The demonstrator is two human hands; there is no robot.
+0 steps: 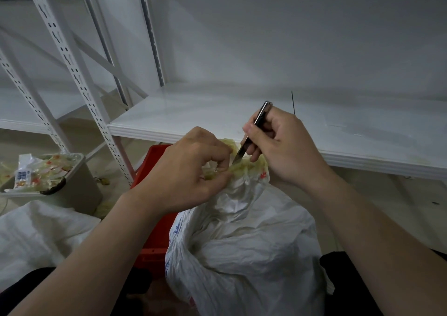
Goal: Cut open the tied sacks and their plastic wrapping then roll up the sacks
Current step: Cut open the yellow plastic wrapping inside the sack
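Sitting far left, a grey bin (83,190) holds plastic scraps (48,168). The left hand (183,170) pinches the yellowish tie (244,167) at the bunched neck of the white sack (242,248), upright between the forearms; the right hand (287,151) grips a slim knife (260,113), its blade tip against that tie.

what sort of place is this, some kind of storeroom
Likely a storeroom or stockroom: white metal shelving with slotted uprights, a red crate on the floor, and a bin of plastic wrapping scraps near the tied white sack.
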